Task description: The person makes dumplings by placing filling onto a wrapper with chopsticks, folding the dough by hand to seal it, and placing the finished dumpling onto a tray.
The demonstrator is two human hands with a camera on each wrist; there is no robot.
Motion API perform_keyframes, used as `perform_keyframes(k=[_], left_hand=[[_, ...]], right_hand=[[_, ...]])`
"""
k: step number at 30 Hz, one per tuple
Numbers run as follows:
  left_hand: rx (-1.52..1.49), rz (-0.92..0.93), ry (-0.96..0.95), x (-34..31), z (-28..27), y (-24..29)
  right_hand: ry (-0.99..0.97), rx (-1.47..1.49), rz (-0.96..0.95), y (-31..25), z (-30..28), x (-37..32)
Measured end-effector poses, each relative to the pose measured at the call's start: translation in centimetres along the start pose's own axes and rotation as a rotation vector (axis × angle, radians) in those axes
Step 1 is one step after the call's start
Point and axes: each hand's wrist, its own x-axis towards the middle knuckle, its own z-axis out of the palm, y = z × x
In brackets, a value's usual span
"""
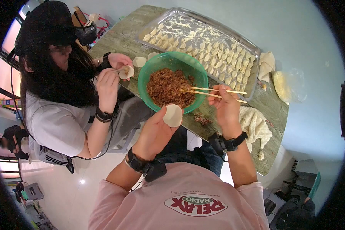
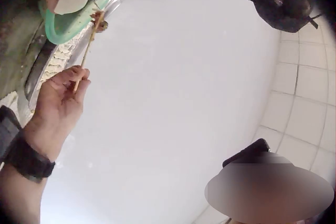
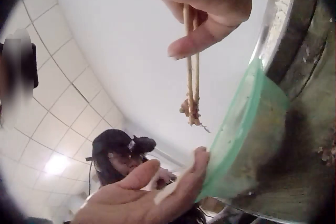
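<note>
A round white dough wrapper point(image 1: 173, 115) is held in my left hand point(image 1: 155, 134), at the near edge of the green bowl point(image 1: 143, 82). In the right wrist view, that left hand point(image 3: 142, 198) is palm up with the wrapper point(image 3: 170, 186) against its fingers. My right hand point(image 1: 227, 109) grips two chopsticks point(image 1: 218, 92), their tips over the brown filling point(image 1: 165, 86). A small clump of filling point(image 3: 190, 109) hangs at the tips in the right wrist view. The left wrist view also shows the right hand point(image 2: 60, 98) around the chopsticks point(image 2: 86, 56).
Behind the bowl, a metal tray point(image 1: 253, 86) carries rows of folded dumplings point(image 1: 218, 57). A person point(image 1: 65, 111) at the left holds another wrapper point(image 1: 126, 72). A cloth point(image 1: 253, 124) lies right of my right wrist; a plastic bag point(image 1: 289, 86) is at the far right.
</note>
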Motion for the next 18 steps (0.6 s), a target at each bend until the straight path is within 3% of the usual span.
perform_keyframes(k=[7, 9, 11, 18], left_hand=[[-0.01, 0.021, 0.01, 1.7, 1.7, -0.7], [-0.036, 0.016, 0.007, 1.8, 2.2, -1.1], [-0.053, -0.037, -0.07, 1.8, 2.1, -1.5], [-0.018, -0.095, -0.03, 0.5, 3.2, -2.3]], right_hand=[[-0.115, 0.041, 0.021, -3.3, -0.2, -2.4], [-0.161, -0.078, 0.064, -4.1, 0.0, -3.2], [-0.162, -0.144, 0.079, -4.3, 0.1, -3.8], [-0.158, -0.175, 0.16, -6.2, -0.5, -4.9]])
